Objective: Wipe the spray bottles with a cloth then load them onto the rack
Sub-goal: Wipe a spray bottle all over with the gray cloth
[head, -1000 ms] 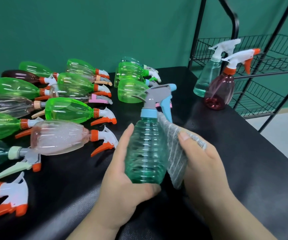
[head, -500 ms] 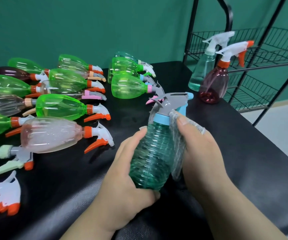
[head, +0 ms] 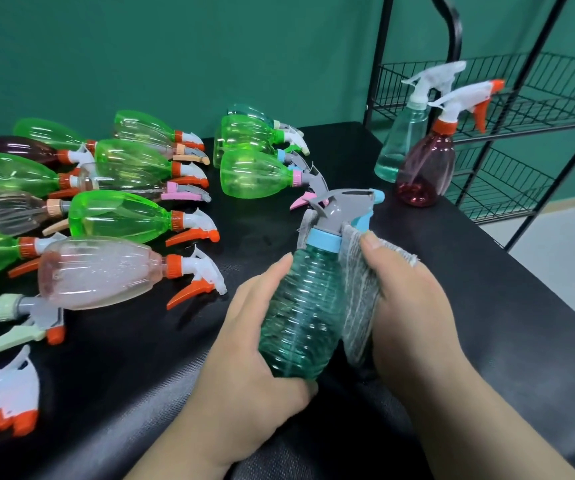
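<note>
Left hand grips ribbed teal bottle; right hand presses grey woven cloth against it.

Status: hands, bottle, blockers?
Left hand grips ribbed teal plastic spray bottle. Right hand holds grey cloth against it. Upright maroon plastic bottle stands near black wire rack.

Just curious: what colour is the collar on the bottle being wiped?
Light blue. The collar shows best in the head view, below the grey spray head.

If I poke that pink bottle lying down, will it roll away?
Probably only a little. The pink bottle lies on its rounded side, so it may rock, but its orange trigger sticks out and would likely stop it. It looks nearly empty, so it is probably light.
</note>
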